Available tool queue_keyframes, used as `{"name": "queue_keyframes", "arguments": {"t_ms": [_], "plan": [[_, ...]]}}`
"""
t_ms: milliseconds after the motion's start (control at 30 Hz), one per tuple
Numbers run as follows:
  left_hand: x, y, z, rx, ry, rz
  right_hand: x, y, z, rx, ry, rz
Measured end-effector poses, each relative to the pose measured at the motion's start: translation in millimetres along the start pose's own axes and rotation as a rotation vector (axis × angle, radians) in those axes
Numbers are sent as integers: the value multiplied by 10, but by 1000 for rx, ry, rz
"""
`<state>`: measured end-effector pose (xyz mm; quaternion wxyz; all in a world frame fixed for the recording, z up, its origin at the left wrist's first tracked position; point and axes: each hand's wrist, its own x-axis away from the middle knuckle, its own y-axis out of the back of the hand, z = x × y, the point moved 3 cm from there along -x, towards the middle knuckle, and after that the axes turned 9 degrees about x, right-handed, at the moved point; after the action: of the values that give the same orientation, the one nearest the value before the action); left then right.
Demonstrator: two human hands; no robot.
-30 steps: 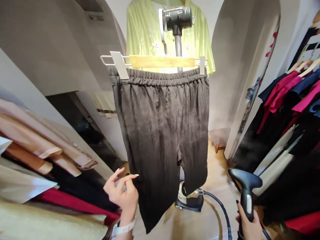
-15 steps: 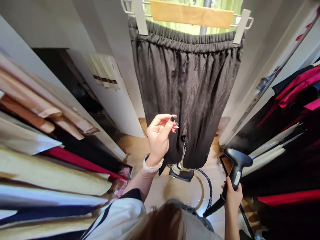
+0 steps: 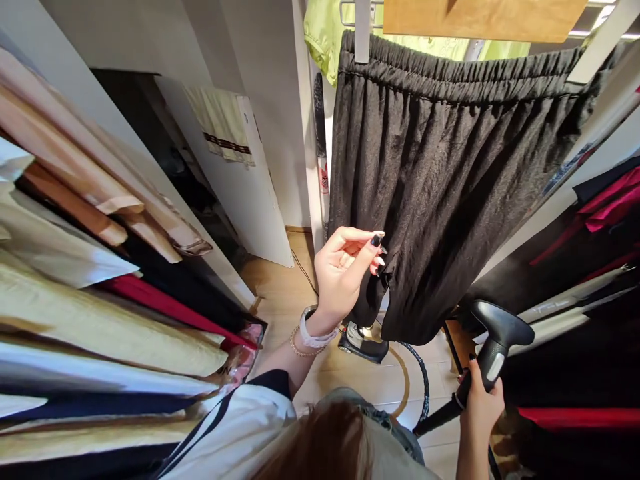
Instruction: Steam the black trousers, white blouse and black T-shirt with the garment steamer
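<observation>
Dark grey shorts (image 3: 450, 180) hang by their elastic waistband from a wooden clip hanger (image 3: 480, 17). My left hand (image 3: 345, 273) is raised at the crotch of the shorts, its fingertips pinching the fabric there. My right hand (image 3: 480, 403) is lower right, wrapped round the handle of a black garment steamer head (image 3: 497, 337), which points up and stands apart from the shorts. A hose (image 3: 423, 380) runs from it to the steamer base (image 3: 363, 343) on the floor under the shorts.
Hanging clothes (image 3: 75, 267) in beige, red and white crowd the left side. More garments (image 3: 605, 200) in pink and black hang on the right. A lime green shirt (image 3: 325, 33) hangs behind the shorts. A white door panel (image 3: 250, 193) stands over the wooden floor (image 3: 280, 287).
The view has tilted down and closer to the shorts. My left hand rose from the left leg hem to the crotch and pinched the fabric. My right hand still grips the steamer.
</observation>
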<state>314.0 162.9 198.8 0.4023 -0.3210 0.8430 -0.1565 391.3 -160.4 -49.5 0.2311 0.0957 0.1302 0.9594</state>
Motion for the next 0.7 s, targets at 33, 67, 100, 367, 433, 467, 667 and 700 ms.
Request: {"name": "queue_keyframes", "arguments": {"t_ms": [33, 67, 100, 367, 433, 467, 667, 700], "plan": [[-3, 30, -2, -14, -17, -14, 8, -14, -7, 1, 1, -5], [-5, 58, -1, -25, -31, -29, 13, -25, -9, 5, 6, -11], [-8, 83, 1, -31, -41, -40, 13, -35, -6, 15, 16, -20], [-86, 98, -41, 168, 102, -50, -124, -165, 189, 8, 44, -84], [-121, 43, -66, 257, 212, -61, -213, -253, 242, -96, 8, -109], [-141, 10, -74, 307, 266, -78, -274, -308, 267, -154, -2, -115], [-263, -200, 15, 557, 290, -274, -937, -721, 457, -274, 169, -49], [-277, -247, 56, 573, 253, -296, -1086, -806, 493, -274, 196, -21]]}}
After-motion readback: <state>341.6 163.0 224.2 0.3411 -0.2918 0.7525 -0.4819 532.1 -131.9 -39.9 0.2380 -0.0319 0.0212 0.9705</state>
